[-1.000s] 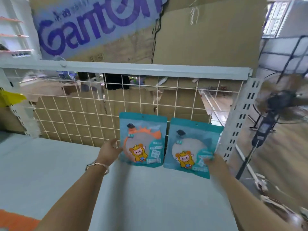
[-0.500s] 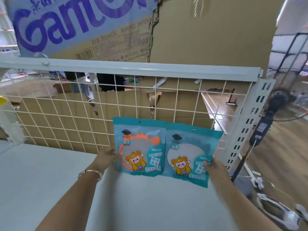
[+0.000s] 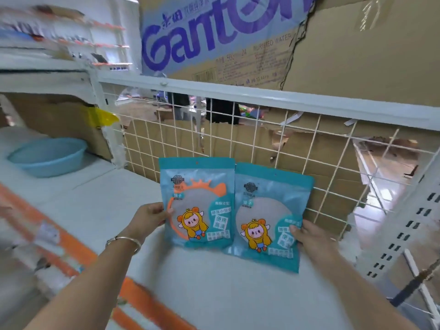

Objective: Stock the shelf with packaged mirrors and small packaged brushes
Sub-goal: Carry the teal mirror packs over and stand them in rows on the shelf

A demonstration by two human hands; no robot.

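Two teal packaged mirrors stand upright side by side on the white shelf [image 3: 214,294], leaning against its wire grid back [image 3: 297,148]. The left mirror pack [image 3: 197,201] shows an orange-rimmed mirror; my left hand [image 3: 148,217] holds its left edge, thumb on the front. The right mirror pack [image 3: 269,215] shows a pale round mirror; my right hand [image 3: 309,239] grips its lower right corner. The packs touch, the left one slightly overlapping the right. No brushes are in view.
A light blue plastic basin [image 3: 47,156] sits on the neighbouring shelf at left. Orange price rails [image 3: 78,248] line the shelf fronts. A white slotted upright [image 3: 409,225] bounds the shelf at right. Big cardboard boxes [image 3: 357,48] stand behind the grid.
The view has swung right and closer, bringing the blue basin into sight. Both hands still hold the packs, which now stand tighter together against the grid.
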